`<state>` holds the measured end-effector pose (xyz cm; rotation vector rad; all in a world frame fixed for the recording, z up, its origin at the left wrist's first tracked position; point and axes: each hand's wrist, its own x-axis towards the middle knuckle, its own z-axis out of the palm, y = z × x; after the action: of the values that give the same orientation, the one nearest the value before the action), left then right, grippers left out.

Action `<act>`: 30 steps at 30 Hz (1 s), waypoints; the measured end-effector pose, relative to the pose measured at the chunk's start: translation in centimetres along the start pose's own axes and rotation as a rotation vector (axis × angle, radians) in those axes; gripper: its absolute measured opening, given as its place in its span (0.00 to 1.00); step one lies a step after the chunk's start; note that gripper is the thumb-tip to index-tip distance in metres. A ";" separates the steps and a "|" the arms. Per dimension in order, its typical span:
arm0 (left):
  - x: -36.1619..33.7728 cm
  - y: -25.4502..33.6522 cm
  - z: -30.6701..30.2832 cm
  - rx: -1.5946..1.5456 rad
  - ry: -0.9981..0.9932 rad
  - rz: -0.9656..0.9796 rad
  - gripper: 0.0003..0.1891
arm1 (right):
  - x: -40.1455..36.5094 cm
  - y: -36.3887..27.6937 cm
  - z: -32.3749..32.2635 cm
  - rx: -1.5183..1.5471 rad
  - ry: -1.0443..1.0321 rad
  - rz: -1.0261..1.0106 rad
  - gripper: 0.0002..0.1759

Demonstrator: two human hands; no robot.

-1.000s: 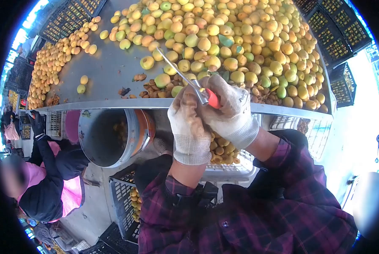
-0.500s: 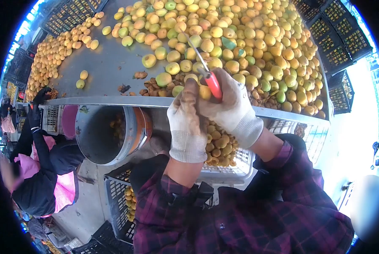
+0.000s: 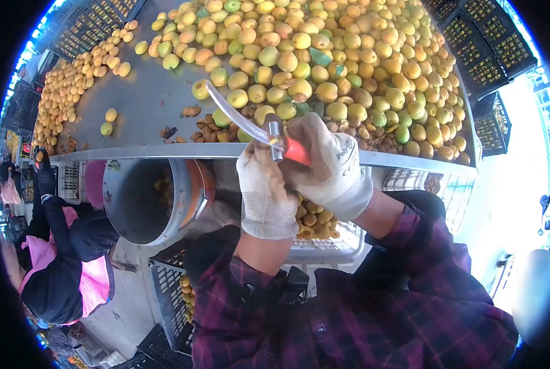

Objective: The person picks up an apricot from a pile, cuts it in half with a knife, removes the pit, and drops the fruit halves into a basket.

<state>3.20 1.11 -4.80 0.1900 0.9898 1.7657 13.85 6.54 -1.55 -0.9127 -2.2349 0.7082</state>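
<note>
Co-worker: while a person [image 3: 59, 270] in black and pink is at left, one arm stretches to the table [image 3: 142, 107]
Bucket [image 3: 182, 200]: below the near edge
Knife [image 3: 232, 114]: blade over the table, pointing far left
Left hand [image 3: 264, 179]: gloved, fingers curled; cannot tell what it pinches
Right hand [image 3: 333, 163]: gloved, fist around the knife's red handle [image 3: 297, 152]
Fruit [image 3: 361, 58]: piled far and right
</note>
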 end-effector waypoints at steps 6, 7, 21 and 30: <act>-0.1 0.6 1.2 -0.302 -0.003 -0.125 0.16 | -0.9 0.5 0.3 -0.062 -0.026 -0.197 0.28; 0.3 0.5 0.8 -0.305 -0.004 -0.137 0.16 | -0.7 0.6 0.2 -0.025 -0.043 -0.192 0.26; -0.7 2.3 2.1 0.206 0.039 -0.001 0.17 | 0.7 0.9 -0.9 0.682 0.033 0.530 0.26; -0.3 2.9 1.5 0.583 0.009 0.176 0.16 | -0.7 0.4 -2.4 0.514 -0.162 0.314 0.27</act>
<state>2.09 1.32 -1.72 0.6525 1.5138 1.5882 16.12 6.83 -0.48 -0.9687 -1.9071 1.4639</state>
